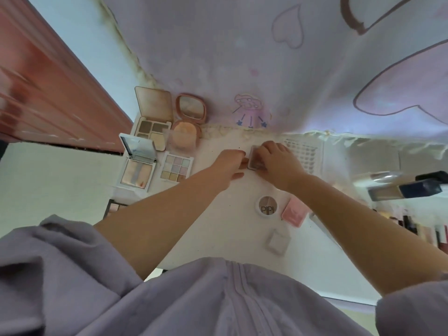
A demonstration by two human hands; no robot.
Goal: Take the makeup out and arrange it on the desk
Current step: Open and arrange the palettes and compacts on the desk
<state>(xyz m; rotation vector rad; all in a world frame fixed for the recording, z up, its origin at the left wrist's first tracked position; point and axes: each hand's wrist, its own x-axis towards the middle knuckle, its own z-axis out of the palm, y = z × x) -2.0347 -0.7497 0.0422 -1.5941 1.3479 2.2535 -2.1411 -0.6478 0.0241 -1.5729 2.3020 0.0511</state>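
Observation:
Both hands meet on a small square compact [255, 161] with a pinkish-brown pan, lying on the white desk [218, 214]. My right hand [278, 163] covers its right side and grips it. My left hand [231, 164] touches its left edge with the fingertips. At the left stand several open palettes: a brown-toned one [151, 132], a round pink compact [186, 130], a white highlighter palette [137, 169] and a pastel grid palette [176, 167]. Nearer me lie a round white pot [267, 206], a pink square case [293, 212] and a clear square case [277, 242].
A white lash tray [306, 155] lies just right of my hands. Bottles and tubes [402, 189] crowd the desk's right edge. A printed lilac cloth [266, 69] hangs behind the desk. A red cabinet [48, 93] stands at the left. Another palette [114, 208] peeks out under my left forearm.

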